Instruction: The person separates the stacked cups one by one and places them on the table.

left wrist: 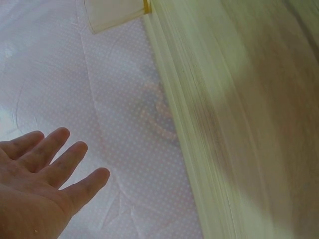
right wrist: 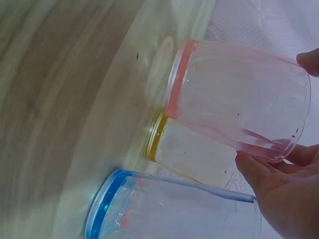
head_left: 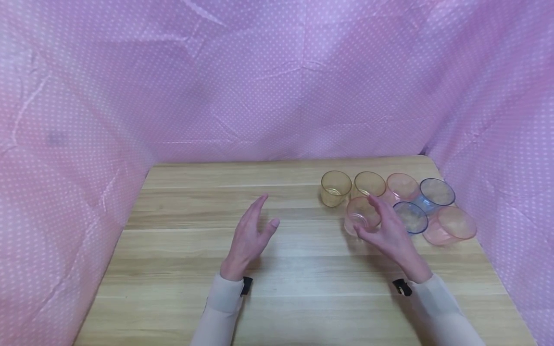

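My right hand [head_left: 391, 235] grips a clear pink cup [head_left: 357, 222] near its rim, thumb on one side and fingers on the other. In the right wrist view this pink cup [right wrist: 239, 94] has a solid pink band round its base. A blue cup [head_left: 411, 218] stands just to its right, partly behind the hand. Two yellow cups [head_left: 335, 190] stand behind it. Well to the left, my left hand [head_left: 248, 238] hovers over the table with its fingers extended, thumb apart and nothing held. The left wrist view shows that palm [left wrist: 30, 194] and its spread fingers.
On the right side of the wooden table [head_left: 182, 269] are also a pink cup [head_left: 401, 185] and a blue cup [head_left: 437, 192] in the back row, and another pink cup [head_left: 452, 226] near the right edge. Pink dotted cloth [head_left: 277, 96] hangs round the back and sides.
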`<action>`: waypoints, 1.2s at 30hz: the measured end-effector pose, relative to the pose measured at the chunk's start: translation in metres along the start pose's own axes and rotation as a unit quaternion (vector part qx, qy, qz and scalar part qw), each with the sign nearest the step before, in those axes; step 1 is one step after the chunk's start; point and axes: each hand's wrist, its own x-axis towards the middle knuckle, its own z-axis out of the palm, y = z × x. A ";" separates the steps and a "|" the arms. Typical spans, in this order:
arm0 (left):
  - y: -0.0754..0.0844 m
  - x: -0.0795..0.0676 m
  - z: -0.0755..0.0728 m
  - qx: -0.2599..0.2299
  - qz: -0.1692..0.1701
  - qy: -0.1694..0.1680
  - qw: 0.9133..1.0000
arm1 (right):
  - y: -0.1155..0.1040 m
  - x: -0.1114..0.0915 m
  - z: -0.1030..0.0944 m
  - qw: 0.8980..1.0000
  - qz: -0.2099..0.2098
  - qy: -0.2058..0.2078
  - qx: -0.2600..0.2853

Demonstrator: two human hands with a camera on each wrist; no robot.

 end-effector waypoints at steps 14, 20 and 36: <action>0.000 -0.004 -0.003 0.000 -0.004 0.001 1.000 | 0.003 0.003 0.003 1.000 -0.002 -0.014 -0.004; -0.001 -0.007 -0.003 0.000 -0.017 -0.003 1.000 | 0.003 0.002 0.003 1.000 0.000 -0.021 -0.003; -0.003 -0.007 -0.008 0.012 -0.021 -0.014 1.000 | -0.008 -0.007 -0.006 0.999 -0.029 0.033 -0.022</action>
